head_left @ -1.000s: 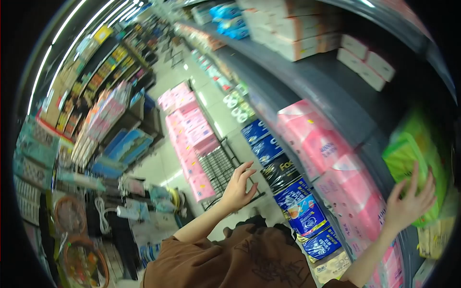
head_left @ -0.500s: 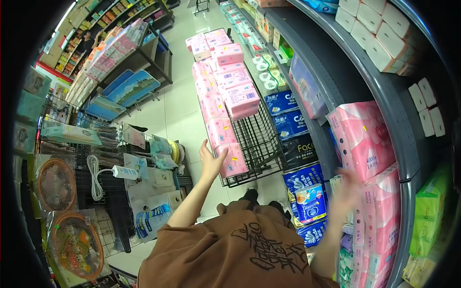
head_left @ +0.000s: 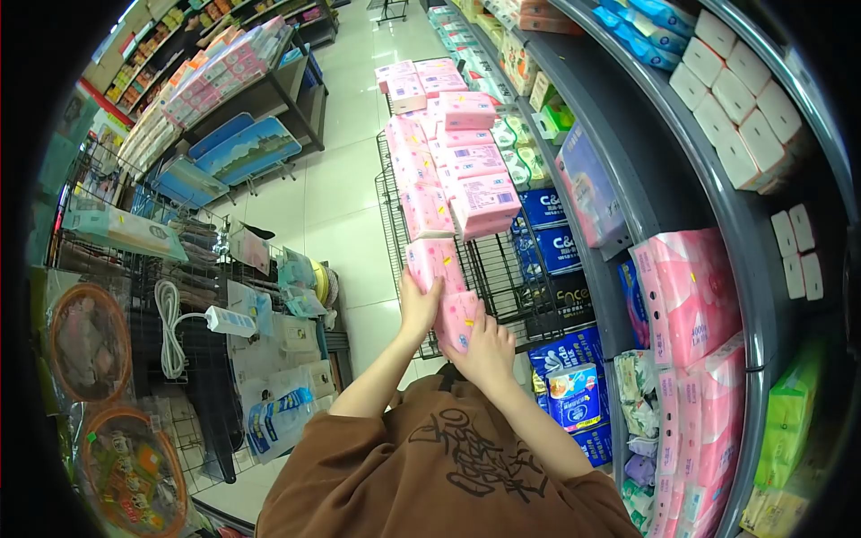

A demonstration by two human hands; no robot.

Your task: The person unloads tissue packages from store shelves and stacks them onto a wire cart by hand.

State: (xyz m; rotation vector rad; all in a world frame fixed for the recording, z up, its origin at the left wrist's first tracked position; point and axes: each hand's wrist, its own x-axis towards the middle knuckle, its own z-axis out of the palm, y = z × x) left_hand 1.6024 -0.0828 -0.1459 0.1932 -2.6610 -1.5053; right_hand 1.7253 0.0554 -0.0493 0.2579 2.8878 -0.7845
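At the near end of a row of pink packs on the wire cart sits a pink tissue pack (head_left: pixel 459 318). My right hand (head_left: pixel 489 354) grips its near right side, fingers bent along the edge. From the left, my left hand (head_left: pixel 420 305) closes round the join between this pack and another pink tissue pack (head_left: pixel 433 260) just beyond it, thumb on top. Parts of the fingers on the far side are hidden. More pink packs (head_left: pixel 484 202) are stacked on the cart's farther half, and the bare wire of the cart (head_left: pixel 507 269) shows to their right.
Dark shelving (head_left: pixel 717 170) runs along the right, holding large pink tissue bundles (head_left: pixel 691 291) and white packs (head_left: pixel 740 90). Blue packs (head_left: pixel 574 394) stand low beside the cart. On the left is a wire rack (head_left: pixel 179 242) with hanging goods; a tiled aisle (head_left: pixel 350 179) lies between.
My right hand has come from the right-hand shelf to the nearest pink pack. My left hand has moved slightly right and down onto the row. The cart appears further right in view.
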